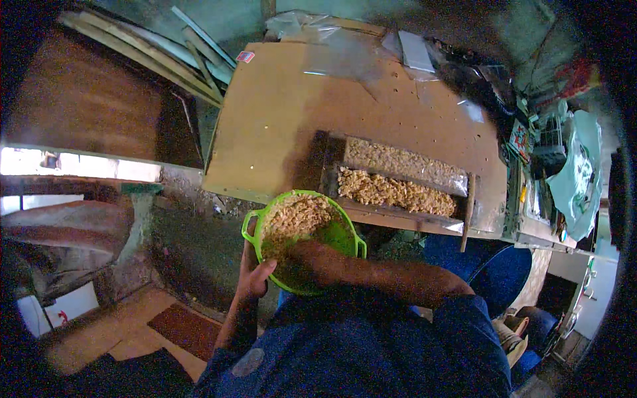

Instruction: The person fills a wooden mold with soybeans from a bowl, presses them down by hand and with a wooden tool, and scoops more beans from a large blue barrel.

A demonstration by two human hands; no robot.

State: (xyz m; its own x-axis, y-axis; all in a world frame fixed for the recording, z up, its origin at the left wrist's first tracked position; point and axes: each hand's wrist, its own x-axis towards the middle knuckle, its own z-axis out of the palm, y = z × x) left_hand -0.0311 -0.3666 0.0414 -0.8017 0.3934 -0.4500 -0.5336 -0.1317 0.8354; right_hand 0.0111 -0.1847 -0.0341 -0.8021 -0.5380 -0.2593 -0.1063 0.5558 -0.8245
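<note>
My left hand (255,272) grips the side of a green plastic bowl (348,232) with two handles, its thumb at the rim. Inside the bowl lie pale golden puffed pieces (298,212). My right hand (302,255) reaches down into the bowl at its lower part; its fingers are in shadow and hard to make out. Beyond the bowl, a dark tray (328,189) on a tan board (252,113) bears two long rows: the back one (398,159) looks covered in clear plastic, the front one (391,192) is loose pieces. A wooden stick (469,212) lies across the tray's right end.
Clear plastic sheets (345,63) lie at the board's back. Planks (152,60) lean at the upper left. A blue drum (478,272) stands below the board's right side, and clutter with a pale plastic sheet (577,172) is at the far right.
</note>
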